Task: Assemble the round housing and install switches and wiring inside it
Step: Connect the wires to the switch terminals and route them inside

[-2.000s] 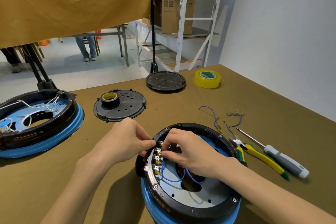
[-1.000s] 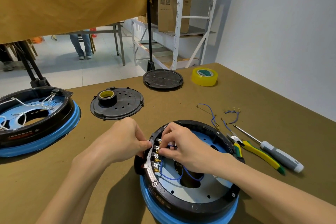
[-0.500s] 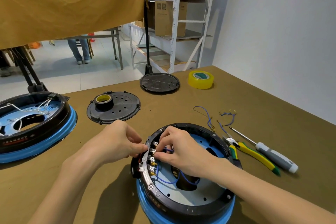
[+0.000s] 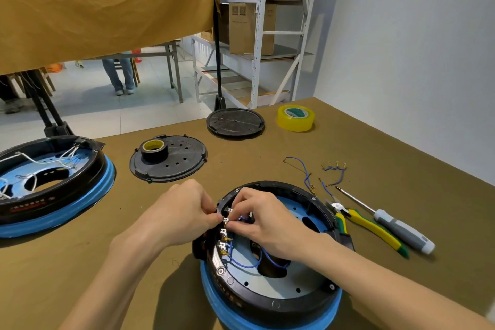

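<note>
The housing sits on the table; your left hand and right hand each pinch a switch inside it.

A flat black round lid and a roll of clear yellow tape are seen at the far edge of the olive-covered counter, well beyond the fingers. A black perforated disc bearing a small roll of black tape lies up and left of the fingers. Yellow-and-green-handled pliers and a grey-and-white-handled screwdriver are laid side by side to the right of the fingers. A white metal shelf rack holding brown cardboard boxes stands behind the counter, beside a hanging mustard-coloured cloth.
</note>
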`<state>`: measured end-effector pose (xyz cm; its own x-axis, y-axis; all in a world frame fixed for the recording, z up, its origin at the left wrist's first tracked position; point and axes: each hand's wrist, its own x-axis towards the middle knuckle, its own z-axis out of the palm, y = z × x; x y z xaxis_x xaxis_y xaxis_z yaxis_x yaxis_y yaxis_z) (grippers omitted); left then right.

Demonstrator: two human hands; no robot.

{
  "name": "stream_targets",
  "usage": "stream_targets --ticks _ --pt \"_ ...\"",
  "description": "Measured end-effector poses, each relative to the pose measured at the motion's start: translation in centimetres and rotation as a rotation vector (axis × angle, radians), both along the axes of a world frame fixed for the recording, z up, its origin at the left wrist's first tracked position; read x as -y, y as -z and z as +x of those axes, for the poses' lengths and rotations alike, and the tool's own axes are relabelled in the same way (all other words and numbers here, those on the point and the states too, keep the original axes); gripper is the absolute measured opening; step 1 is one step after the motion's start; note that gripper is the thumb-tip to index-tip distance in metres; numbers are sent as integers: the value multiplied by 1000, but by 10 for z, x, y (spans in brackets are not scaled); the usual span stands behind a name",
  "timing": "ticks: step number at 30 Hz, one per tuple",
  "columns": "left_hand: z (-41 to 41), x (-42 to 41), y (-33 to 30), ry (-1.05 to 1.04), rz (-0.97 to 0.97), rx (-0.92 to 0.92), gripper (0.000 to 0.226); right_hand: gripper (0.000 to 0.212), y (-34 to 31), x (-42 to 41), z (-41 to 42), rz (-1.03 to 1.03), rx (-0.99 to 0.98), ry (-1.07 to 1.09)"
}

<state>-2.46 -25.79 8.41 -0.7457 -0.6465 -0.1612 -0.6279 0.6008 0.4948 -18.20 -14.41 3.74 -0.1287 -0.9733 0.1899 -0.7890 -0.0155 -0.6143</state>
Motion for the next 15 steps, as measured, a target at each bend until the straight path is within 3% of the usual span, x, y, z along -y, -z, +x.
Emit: stream_targets --ticks 2,5,9,15 --pt "0 1 2 -1 0 -7 42 14 0 0 -1 -13 10 7" --pt "-1 1 2 -10 52 -53 22 10 0 0 -4 1 34 22" --pt "-5 1 6 -39 76 -97 15 3 0 2 -15 -34 246 191" --pt "-5 3 8 -23 96 -88 17 8 4 8 -13 41 141 194"
